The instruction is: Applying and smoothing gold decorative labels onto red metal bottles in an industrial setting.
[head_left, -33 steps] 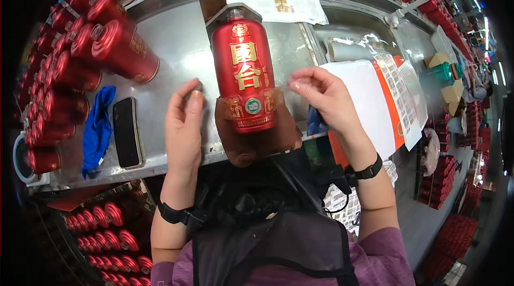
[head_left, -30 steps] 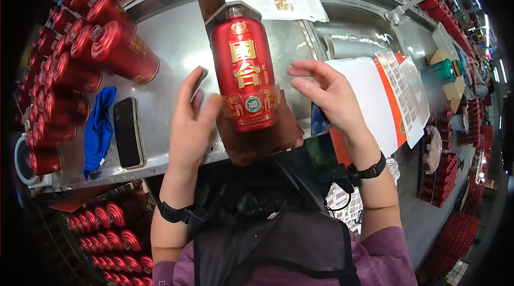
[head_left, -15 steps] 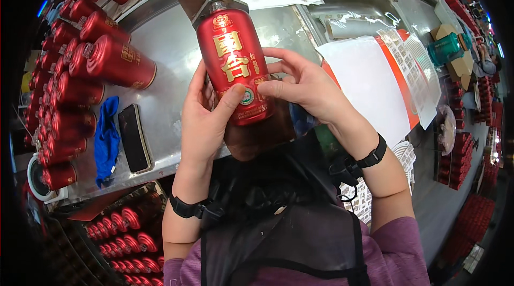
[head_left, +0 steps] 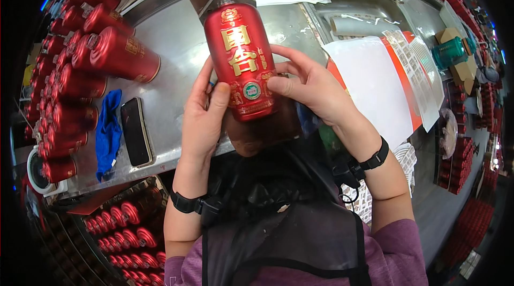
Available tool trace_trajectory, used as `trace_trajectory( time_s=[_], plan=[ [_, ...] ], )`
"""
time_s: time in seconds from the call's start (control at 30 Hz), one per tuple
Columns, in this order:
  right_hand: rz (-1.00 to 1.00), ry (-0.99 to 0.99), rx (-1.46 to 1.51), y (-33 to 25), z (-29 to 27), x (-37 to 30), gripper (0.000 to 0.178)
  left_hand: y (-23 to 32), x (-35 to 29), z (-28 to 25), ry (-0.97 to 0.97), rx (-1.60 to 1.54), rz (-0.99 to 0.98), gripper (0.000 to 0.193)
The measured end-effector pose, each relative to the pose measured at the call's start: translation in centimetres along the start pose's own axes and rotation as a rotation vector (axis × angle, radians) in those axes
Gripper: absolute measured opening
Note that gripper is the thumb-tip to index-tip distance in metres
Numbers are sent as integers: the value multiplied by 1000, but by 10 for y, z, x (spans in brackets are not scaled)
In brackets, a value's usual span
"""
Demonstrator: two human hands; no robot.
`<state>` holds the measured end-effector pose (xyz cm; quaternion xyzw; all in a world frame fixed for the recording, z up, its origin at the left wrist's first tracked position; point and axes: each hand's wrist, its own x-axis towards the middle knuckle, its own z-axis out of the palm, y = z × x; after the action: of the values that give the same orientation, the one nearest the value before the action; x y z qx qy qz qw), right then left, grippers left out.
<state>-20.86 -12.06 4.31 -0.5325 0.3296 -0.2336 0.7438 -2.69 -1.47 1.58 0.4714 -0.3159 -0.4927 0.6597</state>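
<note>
A glossy red bottle (head_left: pixel 243 66) with raised gold lettering leans back in a dark brown holder (head_left: pixel 257 138), its neck pointing away from me. Low on its front sits a round green-and-white sticker (head_left: pixel 251 91). My left hand (head_left: pixel 203 117) is closed round the bottle's left side, thumb at the lower edge and fingers partly hidden behind. From the other side my right hand (head_left: pixel 316 85) grips it, thumb resting on the front just right of the sticker and fingers curled along the side. The sticker shows between both thumbs.
Many red bottles (head_left: pixel 123 58) crowd the left of the metal table (head_left: pixel 174 34). A blue cloth (head_left: pixel 108 130) and a phone (head_left: pixel 136 132) lie nearer. To the right are white paper (head_left: pixel 364 82) and sticker sheets (head_left: pixel 415 66); a red-bottle crate (head_left: pixel 128 238) stands below left.
Both thumbs have moved outward from the round sticker, which now shows fully. The view has shifted a little, and the bottle appears slightly farther right.
</note>
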Motion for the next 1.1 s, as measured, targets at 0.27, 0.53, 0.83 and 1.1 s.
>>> trace_trajectory(
  time_s=[0.27,0.53,0.83,1.1],
  plan=[
    [4,-14,8,-5,9,-1,75,-5,4,2,6,-111,-35,55],
    [30,-82,-25,-8,7,-2,71,-10,4,-1,27,-184,-40,56],
    [33,-38,-13,-8,9,-4,83,-4,-1,0,-24,-114,-33,75],
    [97,-23,32,-17,9,-1,82,-3,4,1,-24,-143,-68,72]
  ],
)
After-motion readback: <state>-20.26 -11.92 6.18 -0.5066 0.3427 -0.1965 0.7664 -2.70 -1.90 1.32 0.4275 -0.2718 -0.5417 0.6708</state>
